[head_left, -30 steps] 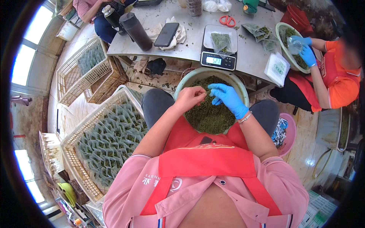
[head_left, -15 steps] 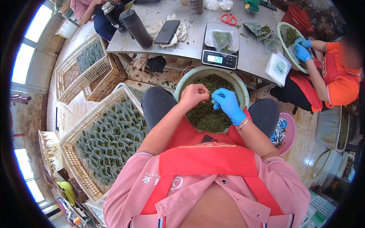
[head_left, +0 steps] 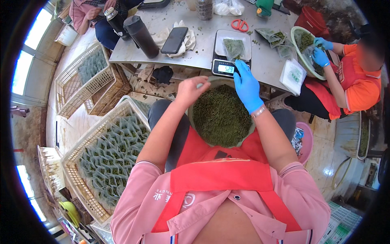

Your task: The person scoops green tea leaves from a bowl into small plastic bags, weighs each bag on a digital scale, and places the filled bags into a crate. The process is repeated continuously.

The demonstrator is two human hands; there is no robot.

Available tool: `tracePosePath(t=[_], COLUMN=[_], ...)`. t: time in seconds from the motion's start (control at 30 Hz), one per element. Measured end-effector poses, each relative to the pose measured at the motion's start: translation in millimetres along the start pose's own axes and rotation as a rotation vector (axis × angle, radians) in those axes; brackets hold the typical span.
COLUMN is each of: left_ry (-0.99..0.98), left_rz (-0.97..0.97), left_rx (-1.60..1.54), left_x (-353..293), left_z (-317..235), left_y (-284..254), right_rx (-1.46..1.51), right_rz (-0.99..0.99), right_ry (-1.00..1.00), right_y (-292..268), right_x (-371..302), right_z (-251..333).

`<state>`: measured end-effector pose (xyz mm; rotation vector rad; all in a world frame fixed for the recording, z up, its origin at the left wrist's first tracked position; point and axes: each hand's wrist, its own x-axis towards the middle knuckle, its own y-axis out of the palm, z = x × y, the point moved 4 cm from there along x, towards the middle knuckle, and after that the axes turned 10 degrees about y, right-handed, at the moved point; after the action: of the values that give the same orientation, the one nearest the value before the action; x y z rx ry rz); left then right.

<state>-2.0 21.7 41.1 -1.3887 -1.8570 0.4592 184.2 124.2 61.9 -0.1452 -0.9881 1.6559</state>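
My left hand point(head_left: 190, 90) is bare and hovers over the left rim of a pale green basin point(head_left: 191, 116). Its fingers are loosely bent, with a gap between finger and thumb and nothing visible in it. The basin sits between my knees, holding a heap of small green granules point(head_left: 221, 116). My right hand point(head_left: 248, 87), in a blue glove, stretches over the basin to the scale point(head_left: 222, 67). Its outstretched fingertips are at the lower end of a clear bag of green granules point(head_left: 233, 49) on the weighing plate; any grip there is hidden.
A crate point(head_left: 70, 162) of filled bags stands at my left. The metal table point(head_left: 195, 44) ahead carries a phone point(head_left: 174, 40), dark flask point(head_left: 141, 36), red scissors point(head_left: 239, 25) and stacked empty bags point(head_left: 292, 76). At right, a blue-gloved co-worker point(head_left: 357, 81) works over another basin point(head_left: 298, 51).
My hands have parted from close together above the basin. The right has reached forward to the bag on the scale; the left has drawn back left. The view has shifted slightly.
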Motion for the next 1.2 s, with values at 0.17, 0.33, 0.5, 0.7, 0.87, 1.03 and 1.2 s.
tracePosePath(t=[0.17,0.33,0.5,0.7,0.87,1.03,1.2], left_ry=[-0.164,-0.012,-0.208,-0.052,-0.119,-0.049,-0.327], left_rz=[-0.112,-0.313,-0.075,-0.228,-0.061,-0.122,-0.198], left_rx=[0.012,0.311,0.391,0.350,0.323,0.301,0.107], left_x=[9.9,20.4,25.1,15.5,19.2,19.0,13.3], left_z=[21.3,23.7,24.7,25.8,15.6,18.2,34.9], left_y=[-12.6,-9.6,-2.0,5.2,3.2,11.0,8.6], right_rx=[-0.339,-0.533,-0.448,-0.424,-0.227,-0.047,0.465], right_rz=[0.120,0.282,0.347,0.539,0.455,0.548,0.596], right_ry=[0.073,-0.191,-0.460,-0.349,-0.283,-0.420,0.272], right_y=[26.2,27.7,55.9,84.8,60.4,63.2,-27.1], right_x=[54.7,68.0,26.0,17.2,16.6,27.0,107.2], right_z=[-4.6,47.5,93.4,68.1,76.6,54.2,14.0])
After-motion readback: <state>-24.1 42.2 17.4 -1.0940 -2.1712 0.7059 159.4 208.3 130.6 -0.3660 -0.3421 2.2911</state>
